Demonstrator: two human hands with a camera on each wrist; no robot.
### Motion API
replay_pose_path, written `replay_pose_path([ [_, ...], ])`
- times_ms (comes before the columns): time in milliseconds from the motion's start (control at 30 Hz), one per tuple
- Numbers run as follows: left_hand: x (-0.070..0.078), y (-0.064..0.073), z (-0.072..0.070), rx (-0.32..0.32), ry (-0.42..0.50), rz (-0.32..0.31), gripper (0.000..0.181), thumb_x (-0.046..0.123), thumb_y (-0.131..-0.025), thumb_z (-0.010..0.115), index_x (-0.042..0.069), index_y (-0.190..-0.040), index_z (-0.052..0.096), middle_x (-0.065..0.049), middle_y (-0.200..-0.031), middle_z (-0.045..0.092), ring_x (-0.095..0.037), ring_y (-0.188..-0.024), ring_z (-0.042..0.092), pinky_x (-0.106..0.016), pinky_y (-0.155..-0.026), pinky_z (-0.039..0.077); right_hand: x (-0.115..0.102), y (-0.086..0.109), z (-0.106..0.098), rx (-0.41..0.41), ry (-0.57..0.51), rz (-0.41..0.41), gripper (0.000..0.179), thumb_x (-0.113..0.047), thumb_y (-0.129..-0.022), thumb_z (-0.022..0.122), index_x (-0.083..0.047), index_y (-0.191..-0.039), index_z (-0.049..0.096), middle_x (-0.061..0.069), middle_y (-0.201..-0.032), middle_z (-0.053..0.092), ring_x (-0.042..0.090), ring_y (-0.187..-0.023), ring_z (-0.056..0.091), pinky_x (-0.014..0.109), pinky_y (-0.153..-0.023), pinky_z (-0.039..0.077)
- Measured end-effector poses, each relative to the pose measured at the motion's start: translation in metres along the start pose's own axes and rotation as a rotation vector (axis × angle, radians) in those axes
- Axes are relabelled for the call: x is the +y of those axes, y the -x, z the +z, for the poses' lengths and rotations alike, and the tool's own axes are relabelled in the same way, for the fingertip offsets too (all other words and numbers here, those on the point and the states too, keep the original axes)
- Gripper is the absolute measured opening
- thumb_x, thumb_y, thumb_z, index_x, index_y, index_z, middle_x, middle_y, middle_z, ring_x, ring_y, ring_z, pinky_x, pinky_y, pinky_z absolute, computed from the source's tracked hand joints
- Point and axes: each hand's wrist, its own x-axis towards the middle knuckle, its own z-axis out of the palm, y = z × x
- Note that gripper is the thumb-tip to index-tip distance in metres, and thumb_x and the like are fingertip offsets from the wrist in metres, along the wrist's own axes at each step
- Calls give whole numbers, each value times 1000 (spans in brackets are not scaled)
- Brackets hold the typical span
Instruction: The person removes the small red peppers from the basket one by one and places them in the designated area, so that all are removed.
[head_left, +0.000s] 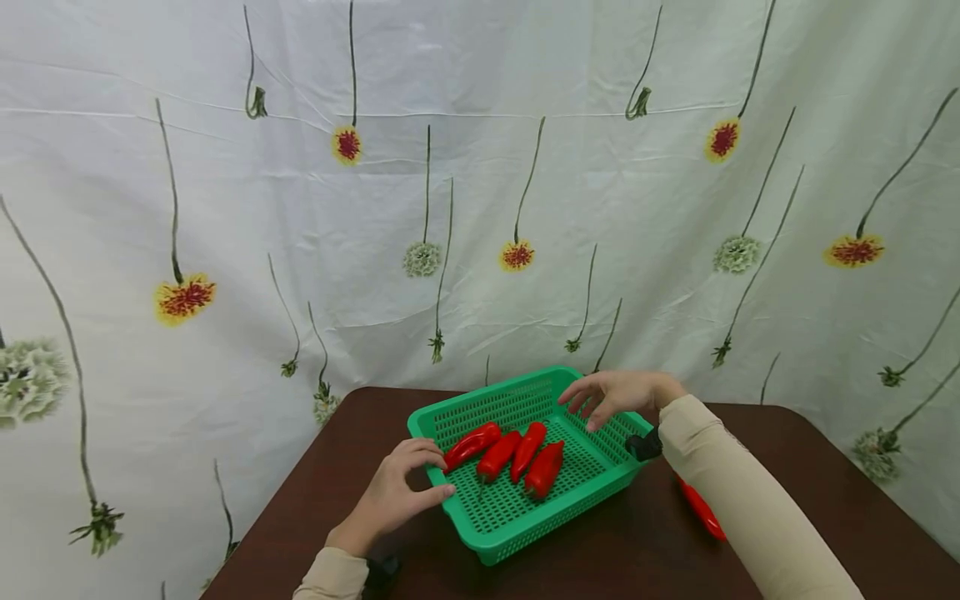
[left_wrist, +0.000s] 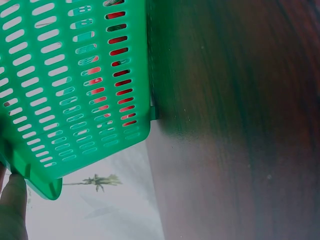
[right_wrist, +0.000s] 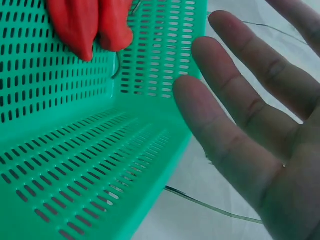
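Currently | left grip point(head_left: 392, 490): loosely parted, touching green basket point(head_left: 557, 513) | right grip point(head_left: 617, 393): spread, holding nothing | four red peppers point(head_left: 543, 472): inside

I'm facing a creased white cloth point(head_left: 465, 58) where printed flowers point(head_left: 517, 255) are hanging head-down; before it, a dark brown table point(head_left: 322, 483) is showing streaks, perhaps wood grain, though blurred.

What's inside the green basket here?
Four red peppers lie in the green basket, toward its left in the head view. They hide the patches of floor beneath them, and the right hand covers part of the right wall there.
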Motion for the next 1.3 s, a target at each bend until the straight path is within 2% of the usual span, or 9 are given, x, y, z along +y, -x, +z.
replay_pose_path([
  [167, 2, -1, -2, -7, 7, -1, 17, 29, -84, 82, 30, -97, 70, 3, -119, 66, -27, -123, 55, -57, -99, 49, 1, -12, 1, 1, 18, 78, 60, -19, -91, 74, -12, -146, 50, 17, -147, 50, 37, -136, 48, 45, -106, 49],
  [333, 3, 1, -3, -13, 20, -20, 16, 29, -84, 81, 31, -96, 70, 3, -120, 65, -27, -122, 55, -56, -99, 49, 3, -23, 6, -30, 3, 103, 56, -15, -91, 74, -13, -143, 53, 16, -146, 50, 38, -135, 48, 44, -105, 49],
  [500, 3, 4, -2, -2, 10, 0, 16, 28, -84, 81, 30, -97, 71, 3, -120, 65, -23, -119, 56, -51, -98, 51, 6, -36, 13, -68, 55, 129, 54, -9, -93, 71, -12, -143, 52, 21, -148, 47, 40, -136, 47, 45, -107, 49],
  [667, 3, 4, -1, 8, -1, 16, 17, 28, -84, 81, 30, -97, 71, 4, -119, 65, -22, -118, 56, -50, -98, 52, 5, -47, 18, -75, 109, 173, 57, -6, -91, 71, -7, -145, 51, 24, -147, 46, 34, -131, 53, 46, -107, 49],
  [1033, 5, 3, -1, -7, 5, -4, 16, 30, -85, 80, 30, -97, 71, 4, -120, 65, -22, -119, 56, -51, -99, 51, 15, -65, 22, -98, 161, 214, 54, -8, -89, 75, -14, -140, 57, 15, -142, 54, 32, -131, 53, 49, -106, 48],
  [1300, 6, 3, -1, 6, 1, 22, 16, 28, -84, 81, 29, -97, 71, 4, -118, 66, -20, -117, 56, -49, -98, 52, 24, -75, 26, -98, 173, 231, 50, -8, -89, 74, -16, -136, 60, 12, -141, 53, 34, -133, 50, 49, -106, 49],
])
